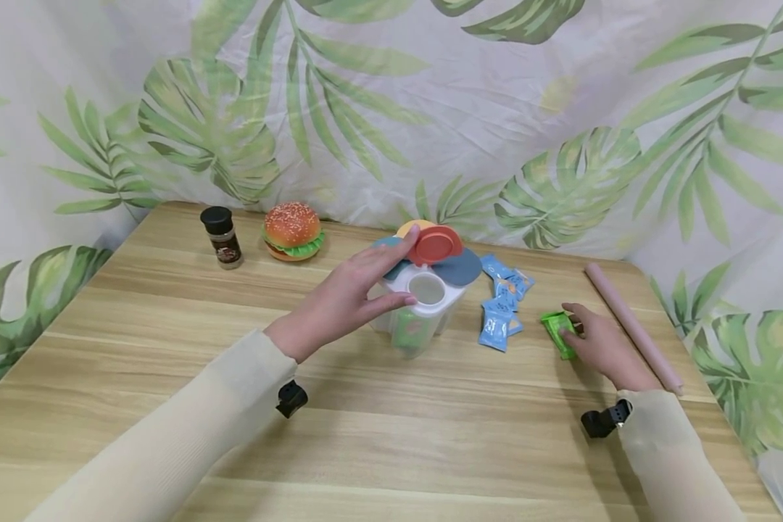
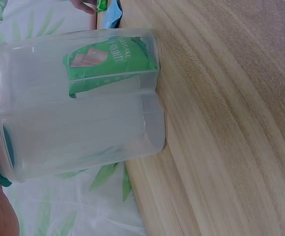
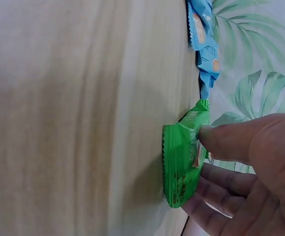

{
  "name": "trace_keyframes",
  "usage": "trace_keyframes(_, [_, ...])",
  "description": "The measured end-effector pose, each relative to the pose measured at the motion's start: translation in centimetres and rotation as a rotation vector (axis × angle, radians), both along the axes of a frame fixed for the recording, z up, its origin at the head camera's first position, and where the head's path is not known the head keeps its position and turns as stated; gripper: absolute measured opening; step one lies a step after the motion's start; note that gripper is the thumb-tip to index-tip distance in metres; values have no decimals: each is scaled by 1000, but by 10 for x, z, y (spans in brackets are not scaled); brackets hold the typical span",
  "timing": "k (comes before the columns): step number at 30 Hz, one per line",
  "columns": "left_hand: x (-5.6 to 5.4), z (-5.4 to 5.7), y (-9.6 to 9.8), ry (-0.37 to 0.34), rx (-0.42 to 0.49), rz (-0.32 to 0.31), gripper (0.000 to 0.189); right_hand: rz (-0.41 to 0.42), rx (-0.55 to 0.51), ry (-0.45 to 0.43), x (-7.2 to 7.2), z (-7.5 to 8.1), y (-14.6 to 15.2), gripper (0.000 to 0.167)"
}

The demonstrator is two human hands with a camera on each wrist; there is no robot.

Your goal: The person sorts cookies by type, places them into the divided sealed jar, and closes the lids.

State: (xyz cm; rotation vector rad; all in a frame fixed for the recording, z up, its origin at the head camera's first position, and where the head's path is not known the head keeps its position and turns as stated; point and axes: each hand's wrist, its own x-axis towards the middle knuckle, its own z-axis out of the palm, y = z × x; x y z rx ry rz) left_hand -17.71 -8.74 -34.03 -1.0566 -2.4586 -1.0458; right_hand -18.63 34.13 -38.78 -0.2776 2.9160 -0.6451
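A clear plastic container (image 1: 424, 322) with a white top stands mid-table, its red flap lid (image 1: 438, 245) raised over a round opening. My left hand (image 1: 346, 293) rests at its top, fingers stretched toward the red lid and thumb at the opening's rim. Through the container's wall, a green snack packet (image 2: 110, 64) shows inside one compartment; the neighbouring compartment looks see-through. Another green snack packet (image 3: 184, 152) is pinched between the thumb and fingers of my right hand (image 1: 603, 344), low at the table's right side. Part of the left hand is out of the left wrist view.
Several blue snack packets (image 1: 498, 322) lie in a loose row right of the container. A pink rod (image 1: 633, 326) lies near the right edge. At the back left are a toy hamburger (image 1: 292, 230) and a black-capped seasoning jar (image 1: 222, 238). A leaf-print cloth (image 1: 365, 109) hangs behind.
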Motion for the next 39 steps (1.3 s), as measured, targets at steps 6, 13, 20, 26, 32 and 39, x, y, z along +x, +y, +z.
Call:
trace_keyframes(6, [3,0,-3,-14,1,10,93,-17,-32,-71,-5,2,-4,68])
trace_keyframes(13, [4,-2,-5,2,19,10,92,-34,-74,-45,-7,2,-4,62])
trace_keyframes(20, [2,-2,-2,-1,12,2,92,-61,-78,-61,0,4,2,52])
trace_keyframes(26, [3,0,-1,-13,8,4,93,-64,-130,123,1,7,4,40])
trace_keyframes(32, [2,-1,-1,-4,14,1,92,-15,-217,326,2,15,-4,26])
trace_keyframes(39, [1,-1,0,1,16,-2,91,58,-351,400,11,37,-33,19])
